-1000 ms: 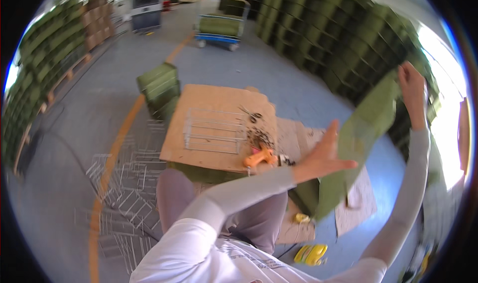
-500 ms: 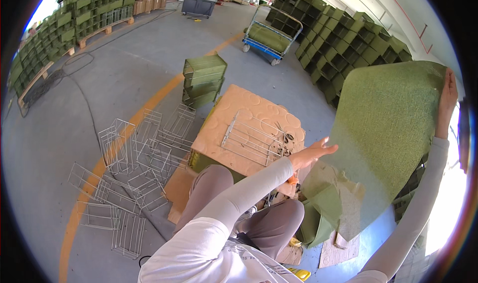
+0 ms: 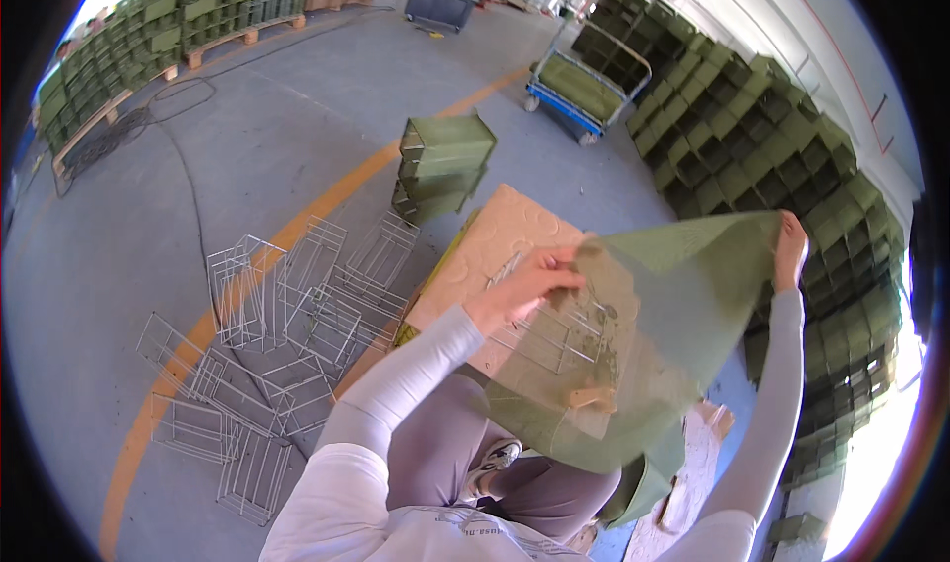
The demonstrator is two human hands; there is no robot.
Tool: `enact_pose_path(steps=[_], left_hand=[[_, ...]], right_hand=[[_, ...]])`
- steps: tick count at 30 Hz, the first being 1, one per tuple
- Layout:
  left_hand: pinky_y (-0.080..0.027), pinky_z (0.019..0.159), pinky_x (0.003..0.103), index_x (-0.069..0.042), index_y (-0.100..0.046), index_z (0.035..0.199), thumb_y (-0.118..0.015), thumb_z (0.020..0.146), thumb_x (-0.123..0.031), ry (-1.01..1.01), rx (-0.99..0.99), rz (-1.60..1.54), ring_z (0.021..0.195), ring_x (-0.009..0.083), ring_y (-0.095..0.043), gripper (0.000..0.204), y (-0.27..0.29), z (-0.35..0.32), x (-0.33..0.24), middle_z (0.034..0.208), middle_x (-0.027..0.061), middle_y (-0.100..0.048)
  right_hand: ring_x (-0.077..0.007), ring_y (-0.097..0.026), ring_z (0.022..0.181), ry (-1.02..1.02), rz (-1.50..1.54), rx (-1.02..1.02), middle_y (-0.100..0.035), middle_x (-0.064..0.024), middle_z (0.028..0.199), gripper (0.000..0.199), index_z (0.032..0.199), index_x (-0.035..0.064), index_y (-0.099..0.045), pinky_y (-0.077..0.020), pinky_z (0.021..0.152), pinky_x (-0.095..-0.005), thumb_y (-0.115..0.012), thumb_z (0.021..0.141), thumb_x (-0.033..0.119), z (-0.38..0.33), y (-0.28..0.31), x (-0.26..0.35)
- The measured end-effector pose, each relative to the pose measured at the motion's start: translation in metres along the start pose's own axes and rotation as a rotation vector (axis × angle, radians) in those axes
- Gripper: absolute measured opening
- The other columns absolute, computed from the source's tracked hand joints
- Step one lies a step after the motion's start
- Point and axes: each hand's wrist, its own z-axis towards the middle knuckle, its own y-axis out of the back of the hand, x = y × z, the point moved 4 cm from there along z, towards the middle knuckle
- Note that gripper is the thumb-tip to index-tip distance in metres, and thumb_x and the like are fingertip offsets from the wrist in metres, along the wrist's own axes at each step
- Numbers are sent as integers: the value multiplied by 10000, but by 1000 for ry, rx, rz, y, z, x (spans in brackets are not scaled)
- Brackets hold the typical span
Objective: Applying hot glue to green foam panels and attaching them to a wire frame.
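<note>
A thin, see-through sheet of green mesh point(image 3: 683, 305) hangs spread between my two hands. My right hand point(image 3: 790, 250) grips its upper right corner, raised out to the side. At the sheet's left edge, the fingers of my left hand point(image 3: 529, 287) are pinched on the mesh. Under the sheet, a wire frame point(image 3: 554, 339) lies flat on a cardboard-topped work surface point(image 3: 500, 231) before my knees. Small dark items beside the frame show only dimly through the mesh.
Several bare wire frames point(image 3: 247, 285) are heaped on the floor at left. Beyond the work surface stands a stack of green-covered baskets point(image 3: 445, 161). A blue trolley point(image 3: 579, 92) carries a green roll. Tall stacks of green boxes point(image 3: 752, 146) line the right. Folded green material point(image 3: 643, 483) lies by my right knee.
My right hand has come down and inward with the sheet, which now covers part of the work surface. My left hand has moved left and closed on the sheet's edge.
</note>
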Motion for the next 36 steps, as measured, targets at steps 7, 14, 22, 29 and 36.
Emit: enact_pose_path(steps=[7,14,22,29,36], left_hand=[[-479,801,259,-28,-497,1261,-559,842,-64,21,-256,180,907,106,-595,426,96,68,12,1074,39,-620],[-477,800,261,49,-453,1260,-598,815,-56,175,-423,241,907,130,-598,480,187,106,66,1062,92,-616],[-446,854,290,-43,-580,1106,-658,824,-375,445,-479,252,1002,168,-557,443,198,76,74,1092,58,-595],[-509,701,269,-72,-606,1048,-641,852,-318,571,-534,393,810,95,-610,316,201,12,55,950,17,-638],[-447,855,286,65,-529,1154,-673,820,-184,295,-594,476,975,175,-582,441,201,22,71,1074,115,-616]], right_hand=[[-292,-626,943,-215,-82,-110,-662,-120,975,254,1008,143,-677,-481,820,-360,-550,839,285,-5,-187,-67],[-193,-647,835,-797,479,453,-628,-105,943,455,1205,6,-509,-529,675,-321,-519,908,351,-148,-300,-96],[-130,-641,760,-831,694,667,-652,-49,856,310,965,9,-627,-498,630,-252,-503,931,292,-336,-205,-66],[-84,-582,662,-895,847,635,-626,-24,737,324,865,-6,-652,-466,567,-207,-538,918,293,-382,-149,-15],[-60,-543,580,-707,737,652,-610,-3,652,214,819,-2,-651,-421,529,-200,-692,798,206,-373,-161,25]])
